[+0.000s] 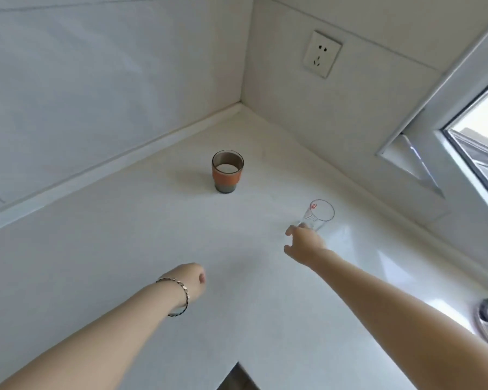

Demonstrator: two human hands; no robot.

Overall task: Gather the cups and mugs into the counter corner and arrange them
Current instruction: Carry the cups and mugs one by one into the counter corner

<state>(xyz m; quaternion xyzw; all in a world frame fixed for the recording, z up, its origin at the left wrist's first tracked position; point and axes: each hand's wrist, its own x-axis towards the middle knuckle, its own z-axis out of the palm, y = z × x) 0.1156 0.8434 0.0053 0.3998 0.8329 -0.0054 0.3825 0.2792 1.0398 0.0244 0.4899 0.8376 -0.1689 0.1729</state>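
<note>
Both forearms reach out over the white counter. On the left wrist sits a chain bracelet, and the left hand is curled into a loose fist above the bare surface, holding nothing. Further out, the right hand grips the base of a clear glass with red print near its rim; the glass tilts away from the hand. Beyond both, a brown cup with an orange band stands upright, alone, short of the corner. A wall socket is mounted on the right wall above
</note>
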